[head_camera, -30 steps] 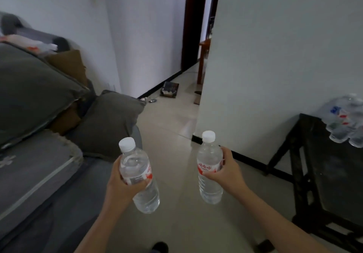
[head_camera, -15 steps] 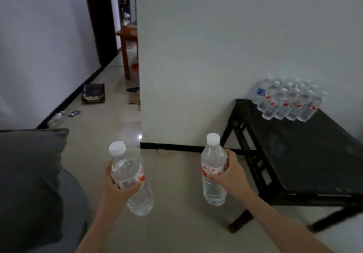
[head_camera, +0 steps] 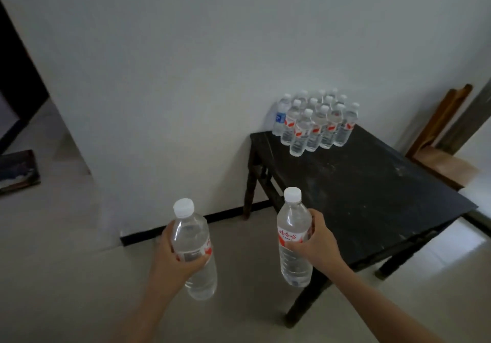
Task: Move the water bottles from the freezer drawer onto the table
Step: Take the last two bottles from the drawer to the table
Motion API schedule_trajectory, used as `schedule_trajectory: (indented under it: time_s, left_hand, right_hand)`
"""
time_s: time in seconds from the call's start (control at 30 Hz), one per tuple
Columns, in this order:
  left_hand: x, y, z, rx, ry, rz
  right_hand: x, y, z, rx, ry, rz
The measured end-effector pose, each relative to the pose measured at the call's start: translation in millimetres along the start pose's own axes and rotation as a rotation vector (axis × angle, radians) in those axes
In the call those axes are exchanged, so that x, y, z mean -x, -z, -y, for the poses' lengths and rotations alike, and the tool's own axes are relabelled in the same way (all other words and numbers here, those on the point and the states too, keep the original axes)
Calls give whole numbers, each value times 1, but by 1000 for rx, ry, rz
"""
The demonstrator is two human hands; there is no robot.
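My left hand (head_camera: pixel 174 259) grips a clear water bottle (head_camera: pixel 194 249) with a white cap and red label, held over the floor. My right hand (head_camera: pixel 320 244) grips a second water bottle (head_camera: pixel 293 239) of the same kind, upright, at the near left edge of the black table (head_camera: pixel 372 199). Several water bottles (head_camera: pixel 313 124) stand in a tight cluster at the table's far corner against the wall; one has a blue label. The freezer drawer is out of view.
A white wall (head_camera: pixel 186 63) runs behind the table, with a black baseboard. A wooden chair (head_camera: pixel 446 153) stands past the table's right side. A dark doorway (head_camera: pixel 16 76) and a flat dark object (head_camera: pixel 18 171) on the floor lie at the left.
The view has swung right and closer to the table; the sofa cushions have left the frame. Both hands still hold their bottles, and the right bottle now reaches the table's edge.
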State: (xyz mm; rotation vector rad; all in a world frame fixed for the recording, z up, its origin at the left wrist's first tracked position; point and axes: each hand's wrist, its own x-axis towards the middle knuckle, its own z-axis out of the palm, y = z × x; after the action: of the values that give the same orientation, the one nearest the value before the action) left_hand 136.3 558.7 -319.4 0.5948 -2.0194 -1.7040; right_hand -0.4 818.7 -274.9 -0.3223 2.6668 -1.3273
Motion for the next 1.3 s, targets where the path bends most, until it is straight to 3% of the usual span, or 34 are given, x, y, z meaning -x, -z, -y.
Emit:
schedule_trajectory:
  time_s: [0.27,0.63,0.97,1.3]
  left_hand:
    - [-105,-98,-22,7,-61,73]
    - [-220,-210,-20,-56,-19,339]
    - [-352,-358,-26,-30,-196,716]
    - [-392,-455,-25,-44,-214,685]
  right_hand:
    - [-110,49,-29,-72,-38,-88]
    - [-200,85,-77,-92,-218,-224]
    - [-290,127,-94,-126,-368,-464]
    - [-295,126,-124,-113,-529,-509]
